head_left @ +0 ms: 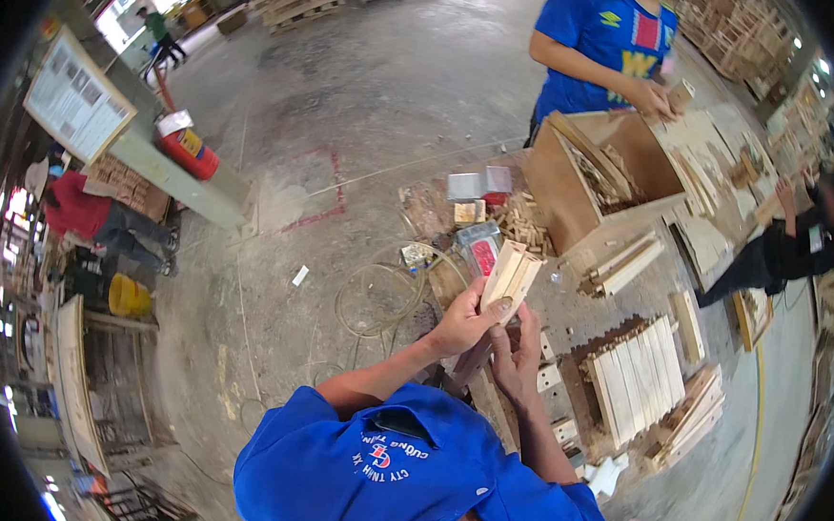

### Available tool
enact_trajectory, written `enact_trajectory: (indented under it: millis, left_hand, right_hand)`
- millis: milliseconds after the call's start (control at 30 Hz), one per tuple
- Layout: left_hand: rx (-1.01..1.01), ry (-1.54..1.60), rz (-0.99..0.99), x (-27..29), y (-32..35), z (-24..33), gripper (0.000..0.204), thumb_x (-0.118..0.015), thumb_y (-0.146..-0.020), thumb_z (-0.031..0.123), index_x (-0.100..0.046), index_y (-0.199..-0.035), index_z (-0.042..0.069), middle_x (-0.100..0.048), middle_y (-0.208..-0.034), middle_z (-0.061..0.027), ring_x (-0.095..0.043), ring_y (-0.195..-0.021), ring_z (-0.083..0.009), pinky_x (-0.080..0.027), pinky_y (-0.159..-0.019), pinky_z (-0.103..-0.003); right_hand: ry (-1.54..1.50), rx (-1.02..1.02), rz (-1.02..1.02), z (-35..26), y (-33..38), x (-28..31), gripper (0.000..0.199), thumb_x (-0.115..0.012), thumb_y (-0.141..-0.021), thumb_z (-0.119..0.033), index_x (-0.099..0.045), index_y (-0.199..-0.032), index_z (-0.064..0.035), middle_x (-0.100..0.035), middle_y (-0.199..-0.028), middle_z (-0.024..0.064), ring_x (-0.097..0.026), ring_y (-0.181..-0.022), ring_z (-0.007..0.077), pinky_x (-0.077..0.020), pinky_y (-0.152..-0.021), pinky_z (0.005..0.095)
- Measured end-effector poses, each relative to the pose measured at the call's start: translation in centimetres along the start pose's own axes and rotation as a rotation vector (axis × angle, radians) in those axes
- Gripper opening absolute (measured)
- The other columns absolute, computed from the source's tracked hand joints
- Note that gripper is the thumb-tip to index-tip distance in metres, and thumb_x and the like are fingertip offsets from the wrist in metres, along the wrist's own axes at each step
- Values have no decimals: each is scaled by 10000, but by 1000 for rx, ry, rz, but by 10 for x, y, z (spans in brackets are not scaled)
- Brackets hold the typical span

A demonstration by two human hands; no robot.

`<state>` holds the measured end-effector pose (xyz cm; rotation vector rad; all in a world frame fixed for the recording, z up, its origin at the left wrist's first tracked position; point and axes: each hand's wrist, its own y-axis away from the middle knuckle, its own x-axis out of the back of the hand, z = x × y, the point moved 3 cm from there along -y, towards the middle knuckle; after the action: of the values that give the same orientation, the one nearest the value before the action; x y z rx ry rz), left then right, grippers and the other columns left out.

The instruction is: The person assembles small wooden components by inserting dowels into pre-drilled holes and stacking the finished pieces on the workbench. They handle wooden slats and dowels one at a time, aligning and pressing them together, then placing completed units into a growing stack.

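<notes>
In front of my chest I hold a small bundle of pale wooden strips (511, 278), standing tilted with their far ends up. My left hand (464, 323) wraps round the lower left side of the strips, its thumb lying across them. The fingers of my right hand (518, 358) close on the lower right end of the same bundle. Just beyond it, a red and grey box (482, 253) lies on the worktable. A pile of short wooden pieces (526, 227) is next to that box.
An open wooden crate (574, 198) of offcuts stands at the table's far side. Stacked wooden slats (637, 381) lie to my right. A coiled hose (362, 300) hangs left of the table. One co-worker (601, 57) handles wood across from me; another (805, 232) stands at right.
</notes>
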<state>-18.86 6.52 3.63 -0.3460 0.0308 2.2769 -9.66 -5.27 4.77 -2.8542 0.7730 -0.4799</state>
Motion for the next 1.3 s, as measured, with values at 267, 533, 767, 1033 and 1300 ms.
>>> enact_trajectory:
  millis: [267,533,767,1033,1300]
  left_hand:
    - [280,72,-79,-5,1,6,360,-555,-1136,263,-515,-1444,81,-616,-1128,19,-552,-834,-28,-492,-718,-220]
    - [169,11,-68,0,-1,-9,353,-545,-1145,297,-520,-1433,95,-636,-1204,6,-624,-980,-80,-551,-829,-268]
    - [443,403,-81,13,1,-15,408,-540,-1141,383,-553,-1426,93,-693,-1235,-49,-700,-1075,-133,-604,-882,-331]
    - [402,460,-93,3,-8,10,399,-622,-1108,279,-573,-1451,82,-715,-1259,-70,-720,-1084,-167,-622,-938,-351]
    - [226,400,-44,-1,-10,33,474,-643,-1092,199,-486,-1520,72,-664,-1364,-100,-667,-1196,-179,-594,-1025,-384]
  right_hand:
    - [71,-40,37,-10,2,9,623,-743,-952,-75,-489,-1516,-2,-534,-1329,173,-664,-942,210,-596,-734,310]
    - [108,-7,89,-30,-5,23,574,-737,-908,-30,-525,-1440,17,-531,-1372,203,-688,-1058,289,-608,-818,367]
    - [432,626,141,-31,-16,34,434,-702,-851,71,-621,-1246,-90,-579,-1325,210,-599,-1281,465,-488,-1119,554]
    - [606,594,-17,-19,-12,29,418,-784,-920,-30,-647,-1309,-94,-571,-1383,190,-596,-1322,400,-582,-986,415]
    - [-373,-314,-153,13,17,-2,886,-745,-1014,-95,-165,-1683,-62,-660,-1263,148,-697,-1121,235,-584,-952,390]
